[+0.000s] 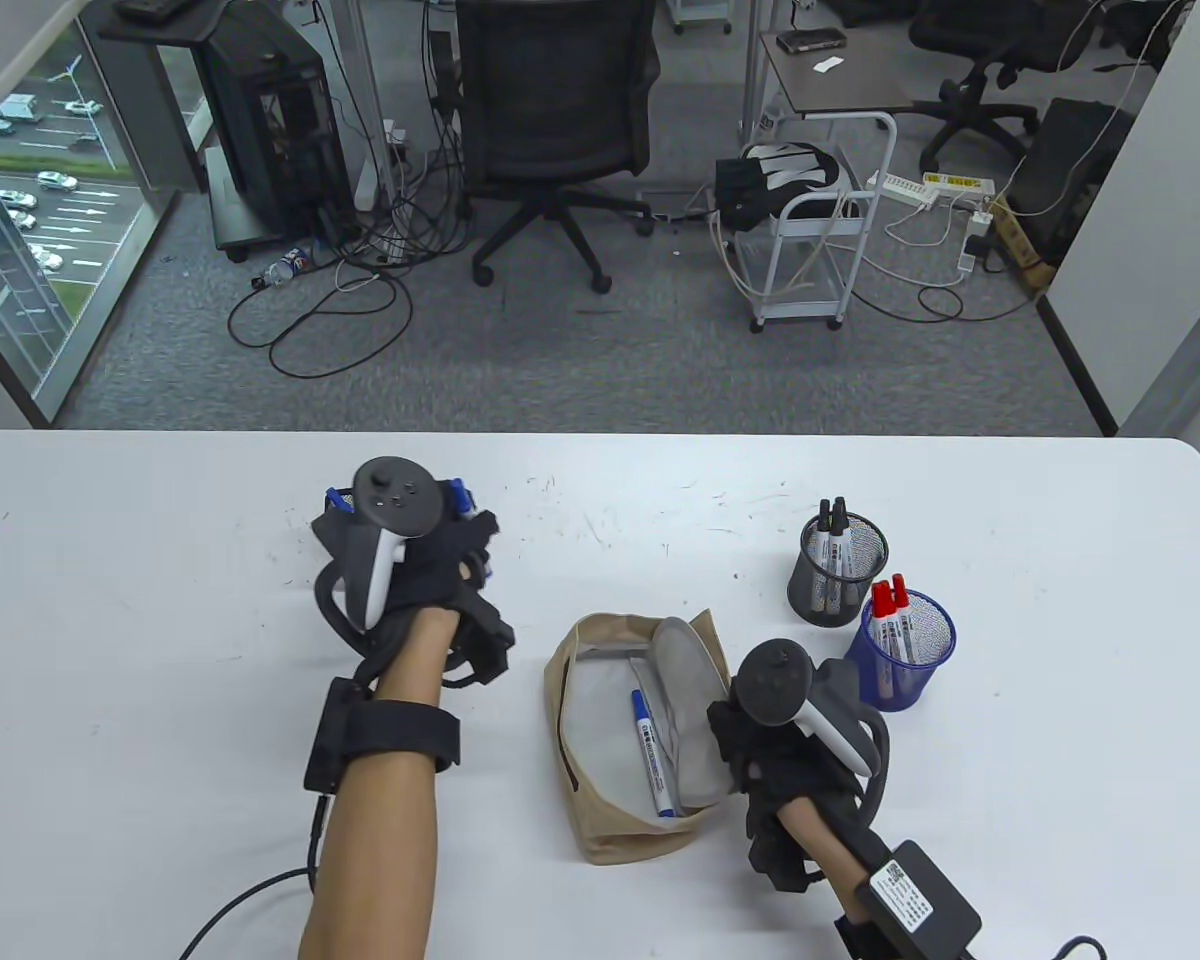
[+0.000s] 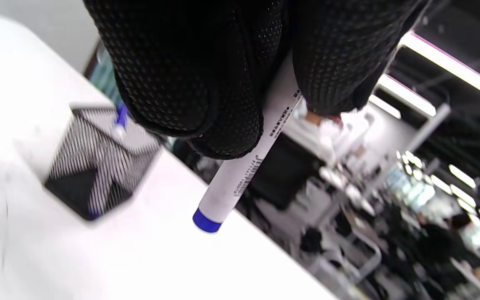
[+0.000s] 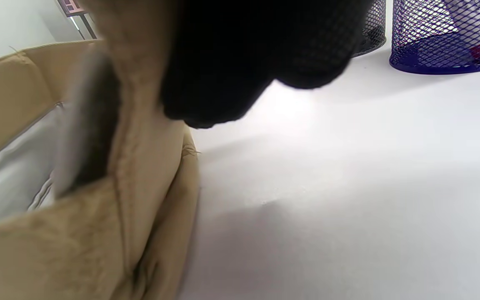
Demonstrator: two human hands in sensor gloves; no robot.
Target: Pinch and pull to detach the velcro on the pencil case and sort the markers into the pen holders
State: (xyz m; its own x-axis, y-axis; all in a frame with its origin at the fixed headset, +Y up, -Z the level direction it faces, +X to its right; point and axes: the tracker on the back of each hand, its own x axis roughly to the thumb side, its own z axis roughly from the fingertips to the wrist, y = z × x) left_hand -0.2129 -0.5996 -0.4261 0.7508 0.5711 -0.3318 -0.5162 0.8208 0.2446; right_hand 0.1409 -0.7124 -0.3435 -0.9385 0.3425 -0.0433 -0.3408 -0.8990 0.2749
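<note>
The tan pencil case point(image 1: 610, 840) lies open at the front middle, flap folded back, with one blue marker point(image 1: 655, 755) on its grey lining. My right hand point(image 1: 735, 730) grips the case's right edge point(image 3: 148, 175), its fingertips point(image 3: 244, 62) against the fabric. My left hand point(image 1: 460, 550) is lifted over the table's left middle and pinches a white marker with a blue end point(image 2: 240, 175). Its barrel slants down toward the table, beside a black mesh holder point(image 2: 94, 166) that holds a blue-capped marker. In the table view that holder is hidden under the hand.
At the right stand a black mesh holder point(image 1: 838, 570) with two black markers and a blue mesh holder point(image 1: 905, 650) with red markers, close to my right hand. Beyond the white table's far edge point(image 1: 600, 435) are an office chair and cables on the floor.
</note>
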